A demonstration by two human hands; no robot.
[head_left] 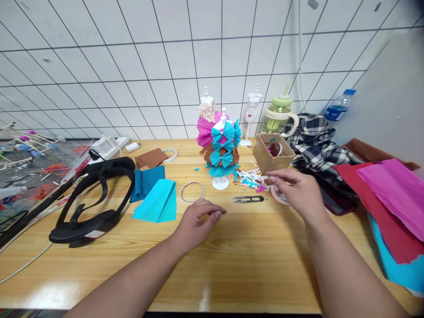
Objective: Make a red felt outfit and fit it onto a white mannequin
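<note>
My left hand [200, 221] hovers low over the table, fingers loosely bent and thumb apart, with nothing visible in it. Just beyond it lies a tape roll ring [182, 194]. My right hand [298, 194] has its fingertips pinched together beside a heap of paper scraps [253, 177]; whatever they hold, if anything, is too small to make out. A pinkish tape roll [277, 196] is partly hidden beneath that hand. Thread snips [248, 199] lie between the hands. Behind them stands a mini mannequin [222, 150] dressed in blue crepe-paper bows and a brown and blue skirt.
Blue crepe paper [157, 203], brown paper [150, 157] and a black head strap [91, 225] lie left. A cardboard box [273, 157], green-lidded jug [278, 112], checked cloth [314, 137] and red and pink paper [394, 198] occupy the right. A bare white mannequin [253, 108] stands behind.
</note>
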